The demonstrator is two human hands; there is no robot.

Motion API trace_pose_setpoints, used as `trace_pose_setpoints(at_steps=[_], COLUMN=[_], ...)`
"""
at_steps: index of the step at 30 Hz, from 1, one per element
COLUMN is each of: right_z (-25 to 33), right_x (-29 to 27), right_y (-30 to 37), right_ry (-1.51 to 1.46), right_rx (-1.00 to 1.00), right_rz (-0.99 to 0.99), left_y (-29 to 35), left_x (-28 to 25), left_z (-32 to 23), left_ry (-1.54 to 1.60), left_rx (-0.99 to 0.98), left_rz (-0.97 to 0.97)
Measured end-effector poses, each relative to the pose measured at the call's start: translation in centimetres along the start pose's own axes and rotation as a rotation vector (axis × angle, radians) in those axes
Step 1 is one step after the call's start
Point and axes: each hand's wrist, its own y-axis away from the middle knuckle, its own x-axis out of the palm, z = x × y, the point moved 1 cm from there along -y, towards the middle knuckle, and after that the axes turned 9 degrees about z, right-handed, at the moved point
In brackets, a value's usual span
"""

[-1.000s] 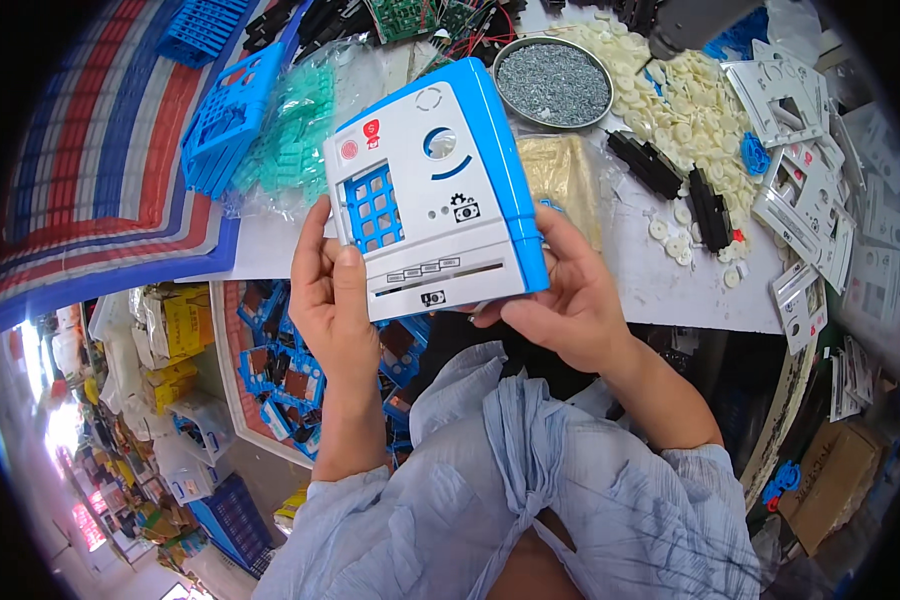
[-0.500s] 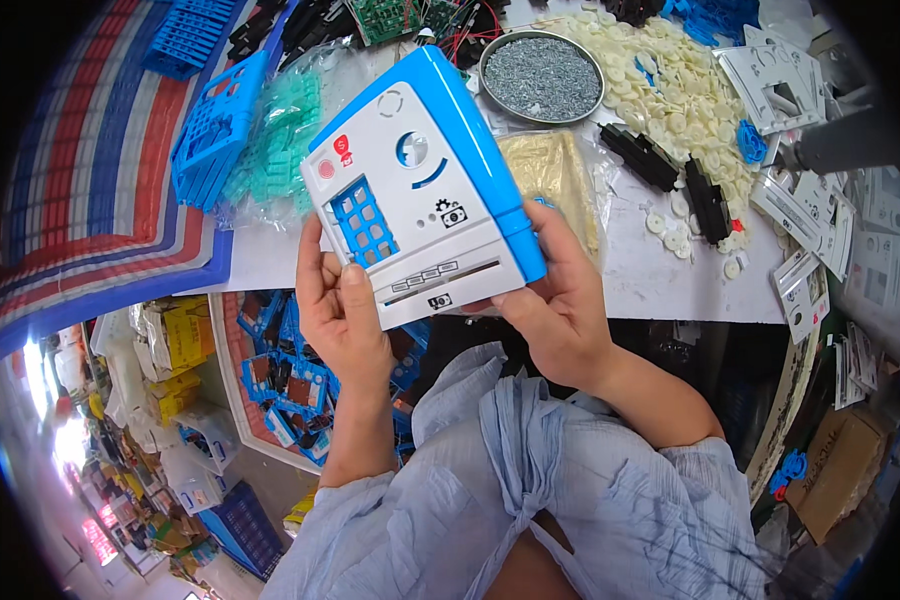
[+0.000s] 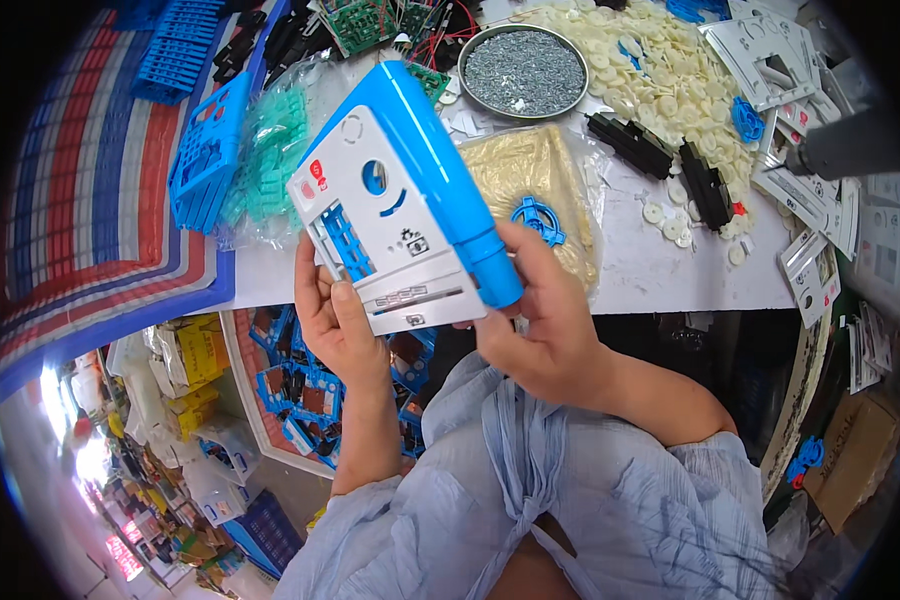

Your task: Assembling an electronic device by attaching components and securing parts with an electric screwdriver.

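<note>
Between both hands I hold a blue-and-white plastic toy money box housing (image 3: 432,170), tilted above the table's front edge. Its white front panel faces up and left, with a round hole, a rectangular window backed by a blue grid, and a slot. My left hand (image 3: 348,330) grips the lower left edge, thumb on the white panel. My right hand (image 3: 548,325) is closed round the lower right corner, its fingers partly hidden behind the blue side. Beyond the right hand, a round blue plastic part (image 3: 538,218) lies on a clear bag of yellowish pieces (image 3: 515,165).
A metal dish of screws (image 3: 525,70), cream discs (image 3: 660,80), black parts (image 3: 707,185) and white panels (image 3: 765,60) cover the table. At left are blue frames (image 3: 208,150), a bag of green pieces (image 3: 270,165) and striped cloth (image 3: 90,170). Below stands a bin of blue assemblies (image 3: 315,395).
The housing has turned in my hands, showing more of its blue side and less of its white front. The round blue part is now more exposed. Both hands keep their grip.
</note>
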Motion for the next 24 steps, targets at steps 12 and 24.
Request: trace_pose_setpoints(at_steps=[12, 24], right_z=[-0.7, -0.9], right_x=[0.4, 0.3], right_y=[0.0, -0.1], right_ry=[0.362, 0.135], right_rx=[-0.201, -0.164], right_rz=[-0.096, -0.038], left_y=[0.7, 1.0], left_x=[-0.5, -0.8], left_z=[0.7, -0.1], left_ry=[-0.012, -0.126], left_rx=[0.052, 0.164], left_rz=[0.049, -0.010])
